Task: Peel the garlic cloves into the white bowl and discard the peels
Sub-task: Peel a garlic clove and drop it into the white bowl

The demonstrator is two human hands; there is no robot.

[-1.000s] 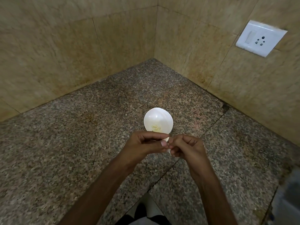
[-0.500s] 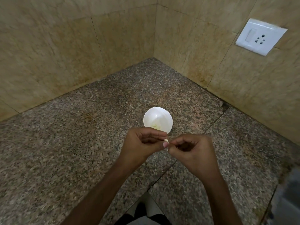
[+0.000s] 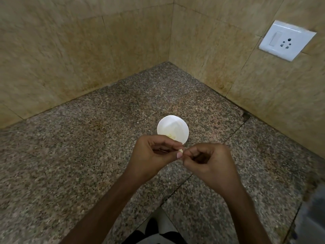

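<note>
A small white bowl (image 3: 173,127) stands on the speckled granite counter (image 3: 88,155), with pale peeled garlic in its near part. Just in front of the bowl my left hand (image 3: 154,155) pinches a small pale garlic clove (image 3: 180,151) between thumb and fingertips. My right hand (image 3: 209,162) meets it from the right, fingers curled, its fingertips pinching at the clove's end. Most of the clove is hidden by my fingers.
The counter fills a corner between two beige tiled walls. A white switch and socket plate (image 3: 286,40) is on the right wall. The counter's front edge runs below my forearms, with floor and dark footwear (image 3: 154,231) beneath. A blurred grey object (image 3: 314,217) sits at the right edge.
My hands have drawn slightly toward me and a little apart, baring more of the clove between the fingertips. The bowl has not moved.
</note>
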